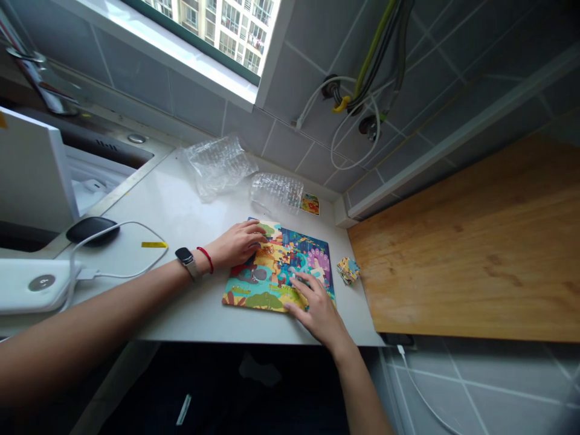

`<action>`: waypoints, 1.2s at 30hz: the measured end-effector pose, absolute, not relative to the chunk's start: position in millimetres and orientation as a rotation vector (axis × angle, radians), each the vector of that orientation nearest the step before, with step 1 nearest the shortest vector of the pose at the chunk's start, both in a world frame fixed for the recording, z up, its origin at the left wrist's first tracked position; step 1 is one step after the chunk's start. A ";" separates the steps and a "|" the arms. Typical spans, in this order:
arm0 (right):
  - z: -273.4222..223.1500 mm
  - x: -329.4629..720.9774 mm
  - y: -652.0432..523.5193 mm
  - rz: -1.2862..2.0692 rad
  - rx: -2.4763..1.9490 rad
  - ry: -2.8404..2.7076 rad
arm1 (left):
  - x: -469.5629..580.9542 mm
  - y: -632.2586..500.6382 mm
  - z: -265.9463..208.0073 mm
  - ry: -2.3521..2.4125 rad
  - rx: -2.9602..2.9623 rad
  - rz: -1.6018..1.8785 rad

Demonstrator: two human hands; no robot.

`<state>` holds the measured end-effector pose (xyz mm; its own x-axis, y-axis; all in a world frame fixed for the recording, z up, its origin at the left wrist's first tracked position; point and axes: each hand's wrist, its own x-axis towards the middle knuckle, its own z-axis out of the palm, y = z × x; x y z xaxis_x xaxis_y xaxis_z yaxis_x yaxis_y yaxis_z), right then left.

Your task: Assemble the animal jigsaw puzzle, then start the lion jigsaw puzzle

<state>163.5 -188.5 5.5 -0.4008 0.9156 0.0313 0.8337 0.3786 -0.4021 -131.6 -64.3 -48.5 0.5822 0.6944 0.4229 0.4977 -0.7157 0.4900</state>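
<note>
A colourful jigsaw puzzle (260,300) with cartoon animals lies flat on the white countertop, most of its pieces joined. Over its upper left part rests my left hand (242,241), palm down with fingers stretched out onto the pieces. My right hand (317,308) lies on the lower right part, its fingers spread and touching the surface. No piece is seen lifted in either hand. To the right of the puzzle sits a small stack of loose puzzle pieces (348,270). A small picture card (310,204) is behind it, near the wall.
Crumpled clear plastic wrap (220,163) and bubble wrap (277,192) lie behind the puzzle. A wooden board (475,254) stands at the right. On the left are a black mouse-like object (93,231), a white device (36,287) with a cable, and a sink (109,154).
</note>
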 end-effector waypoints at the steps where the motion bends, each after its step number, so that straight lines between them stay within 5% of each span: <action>1: 3.6 167.0 -199.6 0.474 -1.560 -2.356 | -130.8 -64.7 -48.5 0.948 2.505 0.868; 12: -42.5 171.9 -238.1 0.431 -1.484 -1.982 | -139.2 -48.8 -56.5 1.034 2.372 1.008; 36: -47.8 169.3 -242.4 0.226 -1.327 -1.726 | -133.6 -40.6 -71.2 1.317 2.364 0.978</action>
<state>169.3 -242.4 -47.8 0.0014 0.8393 0.5437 0.6712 0.4023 -0.6227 -133.6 -40.6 -71.2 0.3612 0.8278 0.4292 0.6506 -0.5535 0.5200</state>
